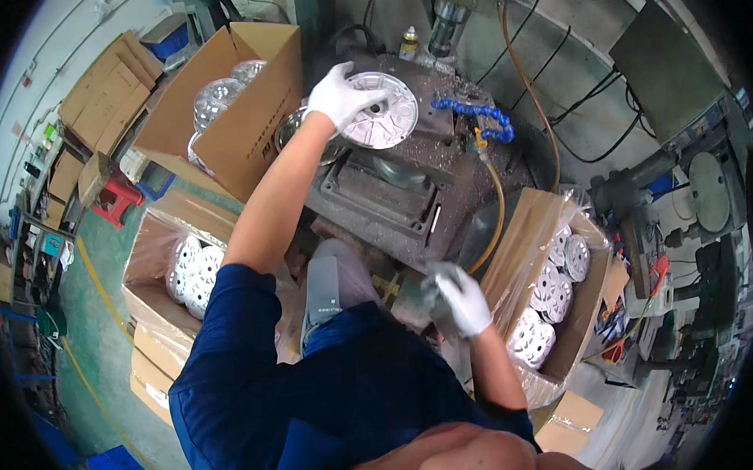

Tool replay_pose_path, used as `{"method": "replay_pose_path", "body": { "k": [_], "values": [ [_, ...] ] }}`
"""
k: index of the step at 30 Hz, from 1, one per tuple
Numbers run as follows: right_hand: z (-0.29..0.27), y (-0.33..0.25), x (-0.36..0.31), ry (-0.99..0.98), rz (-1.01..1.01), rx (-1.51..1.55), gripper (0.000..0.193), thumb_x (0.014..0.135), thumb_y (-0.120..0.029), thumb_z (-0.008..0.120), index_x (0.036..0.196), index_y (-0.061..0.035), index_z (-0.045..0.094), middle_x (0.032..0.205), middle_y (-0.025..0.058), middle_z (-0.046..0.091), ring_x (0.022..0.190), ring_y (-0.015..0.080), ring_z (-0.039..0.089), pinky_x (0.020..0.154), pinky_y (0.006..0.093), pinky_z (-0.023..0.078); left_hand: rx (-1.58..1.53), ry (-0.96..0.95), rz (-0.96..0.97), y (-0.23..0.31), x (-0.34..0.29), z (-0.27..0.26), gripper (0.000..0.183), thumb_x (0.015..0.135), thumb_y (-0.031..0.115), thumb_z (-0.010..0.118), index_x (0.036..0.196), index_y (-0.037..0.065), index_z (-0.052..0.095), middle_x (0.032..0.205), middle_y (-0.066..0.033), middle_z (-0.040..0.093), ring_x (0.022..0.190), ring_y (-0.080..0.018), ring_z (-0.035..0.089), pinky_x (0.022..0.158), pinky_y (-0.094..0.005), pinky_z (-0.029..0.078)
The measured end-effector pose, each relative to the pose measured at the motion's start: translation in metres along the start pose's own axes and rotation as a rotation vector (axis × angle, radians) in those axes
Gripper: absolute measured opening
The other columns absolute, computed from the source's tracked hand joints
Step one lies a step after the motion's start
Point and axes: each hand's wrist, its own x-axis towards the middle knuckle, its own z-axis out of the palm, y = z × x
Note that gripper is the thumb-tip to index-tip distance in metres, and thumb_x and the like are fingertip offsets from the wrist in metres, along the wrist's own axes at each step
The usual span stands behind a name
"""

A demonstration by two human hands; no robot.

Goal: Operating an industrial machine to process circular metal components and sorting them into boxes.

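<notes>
A shiny silver spoked metal wheel (392, 121) lies face up on the machine bed, round hub hole showing. My left hand (343, 98), in a white glove, grips its left side, with one finger reaching across the face toward the hub. Next to that wrist, another round metal piece (332, 150) is partly covered by my forearm. My right hand (463, 300), also gloved in white, is low on the right, between my body and the right-hand carton. Motion smears its fingers, and a greyish blur beside them cannot be made out.
Cartons with silver wheels stand around me: a tall box (262, 126) far left, a lined box (138, 258) near left, another (594, 309) at right. A blue segmented coolant hose (472, 107) and machine spindle (445, 30) are beyond the bed. A spray can (408, 44) stands behind.
</notes>
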Motion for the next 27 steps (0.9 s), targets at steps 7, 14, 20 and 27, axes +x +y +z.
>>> {"method": "replay_pose_path", "body": {
  "k": [7, 14, 20, 27],
  "values": [
    [-0.010, 0.054, -0.040, 0.136, 0.148, 0.128, 0.039, 0.098, -0.026, 0.055, 0.125, 0.0005, 0.054, 0.088, 0.0081, 0.063, 0.063, 0.0149, 0.059, 0.052, 0.0247, 0.047, 0.273, -0.122, -0.010, 0.028, 0.050, 0.038, 0.112, 0.060, 0.065, 0.076, 0.141, -0.003, 0.039, 0.134, -0.0241, 0.053, 0.124, -0.0330, 0.052, 0.104, -0.0355, 0.042],
    [-0.026, 0.063, -0.040, 0.162, 0.227, 0.401, 0.037, 0.096, -0.021, 0.059, 0.124, 0.0028, 0.052, 0.094, 0.0069, 0.064, 0.074, 0.0136, 0.061, 0.063, 0.0282, 0.051, 0.564, -0.279, -0.149, 0.043, 0.056, 0.027, 0.107, 0.063, 0.078, 0.062, 0.132, -0.003, 0.051, 0.130, -0.0251, 0.055, 0.121, -0.0345, 0.055, 0.102, -0.0371, 0.043],
    [-0.035, 0.074, -0.034, 0.212, 0.142, 0.267, 0.032, 0.098, -0.016, 0.054, 0.125, 0.0021, 0.054, 0.092, 0.0078, 0.064, 0.074, 0.0138, 0.061, 0.070, 0.0289, 0.052, 0.586, -0.331, -0.196, 0.040, 0.060, 0.030, 0.097, 0.064, 0.080, 0.060, 0.112, -0.004, 0.066, 0.116, -0.0234, 0.064, 0.108, -0.0338, 0.063, 0.092, -0.0374, 0.048],
    [-0.039, 0.067, -0.044, 0.219, 0.125, 0.077, 0.033, 0.097, -0.018, 0.056, 0.124, 0.0013, 0.055, 0.100, 0.0070, 0.064, 0.085, 0.0133, 0.061, 0.078, 0.0268, 0.049, 0.602, -0.407, -0.164, 0.044, 0.071, 0.029, 0.095, 0.064, 0.079, 0.062, 0.111, -0.003, 0.067, 0.114, -0.0219, 0.065, 0.105, -0.0332, 0.064, 0.091, -0.0383, 0.049]
  ]
}}
